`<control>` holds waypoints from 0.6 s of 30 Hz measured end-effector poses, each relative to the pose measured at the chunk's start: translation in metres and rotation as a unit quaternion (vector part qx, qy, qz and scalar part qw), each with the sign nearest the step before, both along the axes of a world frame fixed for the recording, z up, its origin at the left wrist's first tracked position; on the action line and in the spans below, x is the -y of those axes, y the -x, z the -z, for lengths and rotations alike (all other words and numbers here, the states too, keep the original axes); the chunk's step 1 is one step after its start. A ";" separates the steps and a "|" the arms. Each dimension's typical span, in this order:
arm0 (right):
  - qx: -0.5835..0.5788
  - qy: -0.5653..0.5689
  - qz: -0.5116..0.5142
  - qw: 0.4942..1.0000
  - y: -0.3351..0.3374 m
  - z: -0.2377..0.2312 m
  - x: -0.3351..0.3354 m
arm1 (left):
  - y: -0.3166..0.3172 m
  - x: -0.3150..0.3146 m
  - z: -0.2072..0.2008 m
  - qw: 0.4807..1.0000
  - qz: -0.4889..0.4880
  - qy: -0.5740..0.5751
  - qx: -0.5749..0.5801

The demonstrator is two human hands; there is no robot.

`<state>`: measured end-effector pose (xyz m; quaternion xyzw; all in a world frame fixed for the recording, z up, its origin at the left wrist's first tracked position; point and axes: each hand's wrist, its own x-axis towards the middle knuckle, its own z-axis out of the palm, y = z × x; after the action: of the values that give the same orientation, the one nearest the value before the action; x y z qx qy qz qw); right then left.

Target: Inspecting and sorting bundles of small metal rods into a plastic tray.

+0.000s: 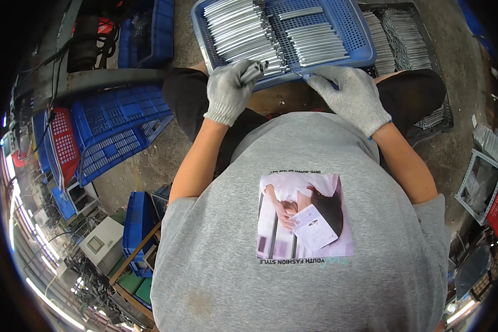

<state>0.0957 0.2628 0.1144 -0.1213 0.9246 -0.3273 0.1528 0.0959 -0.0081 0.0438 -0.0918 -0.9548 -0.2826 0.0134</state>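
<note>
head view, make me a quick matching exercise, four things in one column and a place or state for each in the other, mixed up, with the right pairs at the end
Things
1. left hand
2. right hand
3. dark crate
4. grey shirt

Places and states
A. to the right of the blue tray
B. has a printed picture on it
C. closed around a bunch of metal rods
D. at the near rim of the blue tray, fingers pointing left

Right pairs: 1-C, 2-D, 3-A, 4-B
</note>
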 end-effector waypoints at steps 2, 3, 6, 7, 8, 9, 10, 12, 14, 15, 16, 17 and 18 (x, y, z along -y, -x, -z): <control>0.005 -0.014 0.006 1.000 -0.001 0.003 0.000 | 0.012 0.001 0.018 0.999 -0.027 0.022 0.029; 0.006 -0.017 0.001 1.000 -0.002 0.004 -0.001 | 0.018 0.000 0.027 0.996 -0.038 0.053 0.056; 0.006 -0.025 -0.014 1.000 -0.005 0.010 -0.003 | 0.033 -0.003 0.048 0.977 -0.069 0.147 0.136; 0.006 -0.026 -0.012 1.000 -0.005 0.012 -0.004 | 0.034 -0.003 0.052 0.977 -0.067 0.147 0.136; 0.007 -0.029 -0.011 0.999 -0.005 0.013 -0.004 | 0.035 -0.002 0.057 0.975 -0.058 0.170 0.127; 0.008 -0.031 -0.012 0.999 -0.005 0.015 -0.005 | 0.035 0.000 0.060 0.973 -0.049 0.194 0.118; 0.009 -0.033 -0.013 0.999 -0.005 0.016 -0.006 | 0.035 0.003 0.064 0.969 -0.040 0.218 0.109; 0.011 -0.036 -0.012 0.999 -0.006 0.017 -0.007 | 0.036 0.006 0.063 0.965 -0.030 0.241 0.100; -0.004 -0.029 -0.013 0.999 -0.005 0.017 -0.008 | 0.033 0.006 0.049 0.981 0.000 0.173 0.090; -0.011 -0.026 -0.015 1.000 -0.005 0.018 -0.008 | 0.031 0.007 0.040 0.987 0.014 0.138 0.084; -0.019 -0.022 -0.016 0.999 -0.005 0.018 -0.009 | 0.029 0.008 0.035 0.991 0.028 0.103 0.079; -0.018 -0.022 -0.017 0.999 -0.004 0.015 -0.008 | 0.024 0.010 0.031 0.991 0.027 0.103 0.080; -0.023 -0.017 -0.020 0.999 -0.003 0.012 -0.007 | 0.020 0.014 0.027 0.993 0.035 0.047 0.098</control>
<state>0.0991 0.2695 0.1028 -0.1442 0.9307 -0.3054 0.1400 0.0761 -0.0216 0.0167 -0.0974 -0.9600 -0.2451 -0.0942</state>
